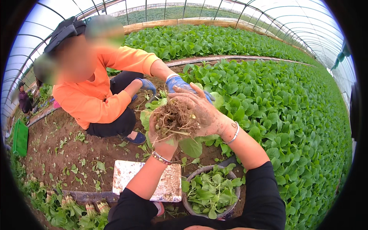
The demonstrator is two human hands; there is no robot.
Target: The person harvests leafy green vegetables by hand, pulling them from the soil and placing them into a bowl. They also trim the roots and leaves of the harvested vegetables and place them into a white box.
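Note:
Between my two hands is a bunch of leafy green seedlings (177,117), its tangled, soil-covered roots turned up toward me. Broad leaves stick out behind and below the roots. My left hand (163,142) is closed round the left and lower side of the bunch, its fingers partly hidden by roots. My right hand (205,114), smeared with soil, presses against the right side with its fingers bent over the top. Just behind my right fingers is a co-worker's blue-gloved hand (177,82); whether it touches the bunch I cannot tell.
A co-worker in an orange top (92,101) crouches close at front left. Below my arms are a soil-stained white board (174,184) and a round tub (188,205) of picked leaves. Bundled greens (69,207) lie lower left, near a green crate (20,138). Dense crop (299,126) fills the right.

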